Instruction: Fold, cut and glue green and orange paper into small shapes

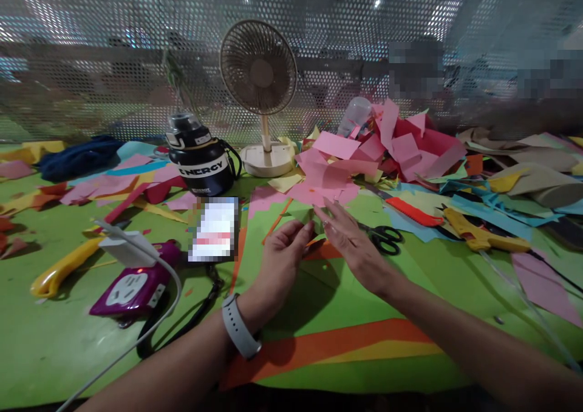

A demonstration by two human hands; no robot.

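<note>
My left hand (pixel 285 251), with a pale watch strap on its wrist, is closed in a pinch on a small piece of green paper (pixel 301 213). Close beside it, my right hand (pixel 350 245) has its fingers stretched out and lightly spread, nearly touching the paper. Both hands are over green paper sheets (pixel 382 303). An orange piece of paper (pixel 325 251) shows between the hands. Black-handled scissors (pixel 386 239) lie just beyond my right hand, their blades partly hidden.
A fan (pixel 259 69), a black jug (pixel 200 163) and a pile of pink paper (pixel 401 142) line the back. On the left are a phone (pixel 214 230), a purple power strip (pixel 132 287) and a yellow-handled tool (pixel 66 269). To the right lie a red-handled cutter (pixel 414 212) and yellow glue gun (pixel 483 233).
</note>
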